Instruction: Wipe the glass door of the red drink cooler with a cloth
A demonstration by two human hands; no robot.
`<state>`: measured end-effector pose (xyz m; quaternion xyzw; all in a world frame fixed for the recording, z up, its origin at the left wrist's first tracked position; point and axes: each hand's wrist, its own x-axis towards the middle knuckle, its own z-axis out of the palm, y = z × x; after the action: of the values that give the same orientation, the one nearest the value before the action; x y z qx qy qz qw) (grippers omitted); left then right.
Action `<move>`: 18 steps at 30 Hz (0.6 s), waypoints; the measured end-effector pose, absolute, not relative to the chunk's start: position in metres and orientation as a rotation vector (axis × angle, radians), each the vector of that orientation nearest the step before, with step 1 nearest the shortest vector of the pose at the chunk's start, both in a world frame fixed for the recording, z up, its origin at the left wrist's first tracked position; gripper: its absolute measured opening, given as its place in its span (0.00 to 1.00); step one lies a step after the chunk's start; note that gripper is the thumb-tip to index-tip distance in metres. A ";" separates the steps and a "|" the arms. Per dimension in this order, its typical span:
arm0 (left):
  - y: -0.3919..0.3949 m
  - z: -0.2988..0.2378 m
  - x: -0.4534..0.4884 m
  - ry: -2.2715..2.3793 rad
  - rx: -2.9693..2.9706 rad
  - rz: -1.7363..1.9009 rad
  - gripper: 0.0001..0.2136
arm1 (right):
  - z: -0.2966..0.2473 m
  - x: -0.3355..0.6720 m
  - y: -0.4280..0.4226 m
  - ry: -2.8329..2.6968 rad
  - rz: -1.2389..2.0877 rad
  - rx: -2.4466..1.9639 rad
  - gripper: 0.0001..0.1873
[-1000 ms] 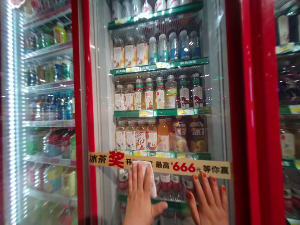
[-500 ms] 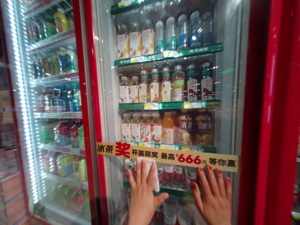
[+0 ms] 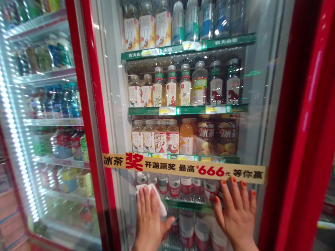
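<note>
My left hand (image 3: 149, 216) presses a folded white tissue (image 3: 161, 204) against the glass door (image 3: 125, 205) of a drinks fridge. Its fingers lie close together over the tissue, thumb out to the side, and part of the tissue is hidden beneath them. Flat on the same glass at the lower right rests my right hand (image 3: 237, 216), fingers spread, orange nail polish showing, nothing in it. A tan sticker strip (image 3: 188, 170) with black and red lettering crosses the door just above both hands.
Behind the glass, several green-edged shelves (image 3: 188, 111) carry rows of bottles (image 3: 171, 89). Red frames (image 3: 300, 139) border the door. A second lit fridge (image 3: 52, 122) with drinks stands at the left, and stacked boxes (image 3: 12, 219) show beyond it.
My left hand has slid left and slightly down with the tissue, its fingers drawing closer together. The right hand stays on the glass in nearly the same place. The view has tilted down and nearer.
</note>
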<state>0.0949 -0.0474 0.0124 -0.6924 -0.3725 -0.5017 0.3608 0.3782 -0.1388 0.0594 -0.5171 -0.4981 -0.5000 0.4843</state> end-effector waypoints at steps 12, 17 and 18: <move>-0.072 0.045 0.136 -0.976 -1.849 -1.319 0.60 | 0.063 0.376 -0.142 -1.223 -1.229 -1.263 0.41; -0.054 0.024 0.085 -1.172 -1.758 -1.355 0.48 | 0.062 0.376 -0.140 -1.219 -1.236 -1.285 0.42; -0.050 0.036 0.081 -1.277 -1.706 -1.444 0.47 | 0.062 0.376 -0.140 -1.221 -1.240 -1.283 0.41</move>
<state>0.0806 -0.0500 0.0364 -0.6362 -0.4762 -0.5386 0.2800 0.3757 -0.1403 0.0624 -0.5237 -0.4984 -0.5060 0.4705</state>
